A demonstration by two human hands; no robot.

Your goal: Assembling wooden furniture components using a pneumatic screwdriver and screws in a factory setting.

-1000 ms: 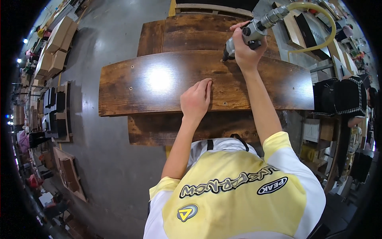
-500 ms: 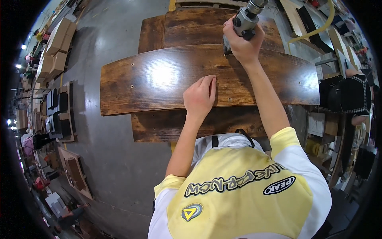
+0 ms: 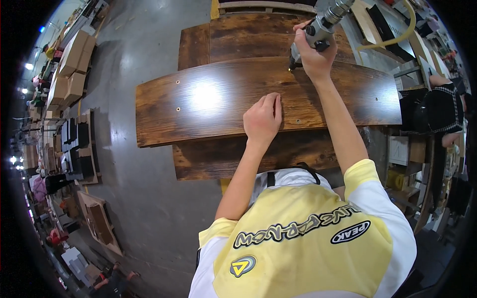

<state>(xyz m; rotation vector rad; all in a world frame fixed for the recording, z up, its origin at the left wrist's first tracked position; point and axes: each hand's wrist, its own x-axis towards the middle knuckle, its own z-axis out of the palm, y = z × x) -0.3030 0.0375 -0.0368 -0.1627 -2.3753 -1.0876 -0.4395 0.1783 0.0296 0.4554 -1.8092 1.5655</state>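
left hand (image 3: 263,118) lies flat on the board (image 3: 208,102); right hand (image 3: 313,54), at one o'clock, grips the drill (image 3: 323,25).

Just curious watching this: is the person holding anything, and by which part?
The right hand grips a grey power tool around its body; the left hand lies flat on the wooden board.

Dark brown grained board (image 3: 213,99), grey tool (image 3: 320,30), yellow hose (image 3: 397,35).

We have one view, a wide fisheye worn on the head, looking steeply down over our own chest onto the dark wooden board (image 3: 268,99) just ahead. Straight edges bow toward the rim; the grey floor (image 3: 144,198) fills the left, well below us.
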